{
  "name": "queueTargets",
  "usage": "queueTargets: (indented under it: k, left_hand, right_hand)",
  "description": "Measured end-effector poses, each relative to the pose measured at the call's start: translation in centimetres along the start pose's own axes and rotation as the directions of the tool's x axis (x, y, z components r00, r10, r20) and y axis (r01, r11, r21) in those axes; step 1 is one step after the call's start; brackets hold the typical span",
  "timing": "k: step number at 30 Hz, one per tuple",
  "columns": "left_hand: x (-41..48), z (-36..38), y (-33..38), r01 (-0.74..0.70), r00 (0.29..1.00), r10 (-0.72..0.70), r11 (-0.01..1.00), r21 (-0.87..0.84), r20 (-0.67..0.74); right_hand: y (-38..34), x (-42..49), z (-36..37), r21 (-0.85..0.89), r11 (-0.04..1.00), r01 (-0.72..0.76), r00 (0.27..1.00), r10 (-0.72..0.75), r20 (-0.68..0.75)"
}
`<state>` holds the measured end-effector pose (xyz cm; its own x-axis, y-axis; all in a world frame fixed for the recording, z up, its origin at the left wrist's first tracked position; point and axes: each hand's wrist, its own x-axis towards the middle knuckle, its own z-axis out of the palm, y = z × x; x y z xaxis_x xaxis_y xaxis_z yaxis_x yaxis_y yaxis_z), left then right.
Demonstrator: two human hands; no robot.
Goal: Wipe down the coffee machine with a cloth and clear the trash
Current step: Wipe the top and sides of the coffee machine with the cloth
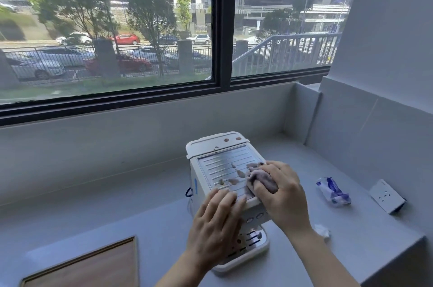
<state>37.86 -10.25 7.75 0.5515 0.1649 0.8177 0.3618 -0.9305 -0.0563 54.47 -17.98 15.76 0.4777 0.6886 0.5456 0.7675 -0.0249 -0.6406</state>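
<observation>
My right hand (278,190) is closed round the cloth (262,177) at the right edge of the coffee machine (210,169) top, crumbs (234,175) lying just left, while my left hand (215,221) rests flat, empty, on the front edge.

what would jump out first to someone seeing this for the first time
A white coffee machine stands mid-counter, its ribbed top littered with brownish scraps. The right hand presses a crumpled cloth onto that top while the left hand steadies the front edge. Off to the right, a crumpled blue-and-white wrapper lies on the counter.
</observation>
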Motion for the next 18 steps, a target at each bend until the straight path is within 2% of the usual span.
queueTargets:
  k: [4, 9, 13, 15, 18]
  left_hand:
    - [-0.3, 0.7, -0.2, -0.012, 0.998, 0.015, 0.999, 0.051, -0.062]
    - [-0.2, 0.9, 0.0, 0.003, 0.995, 0.005, 0.997, 0.082, -0.096]
    - [-0.1, 0.9, 0.0, 0.012, 0.994, -0.004, 0.997, 0.074, -0.107]
    - [0.1, 0.8, 0.3, 0.042, 0.995, -0.037, 0.998, 0.049, -0.098]
    - [1.1, 0.1, 0.4, 0.062, 0.993, -0.061, 0.998, -0.002, -0.1]
  right_hand:
    - [0.0, -0.8, 0.1, -0.021, 0.995, 0.098, 0.994, -0.097, 0.048]
    - [0.9, 1.0, -0.2, -0.043, 0.999, -0.008, 1.0, 0.008, 0.0]
    - [0.7, -0.5, -0.1, -0.055, 0.993, 0.106, 0.994, -0.103, 0.043]
    - [1.3, 0.3, -0.6, -0.035, 0.997, 0.074, 0.996, -0.072, 0.059]
    - [1.5, 2.8, -0.2, -0.029, 0.996, -0.09, 0.995, 0.091, 0.048]
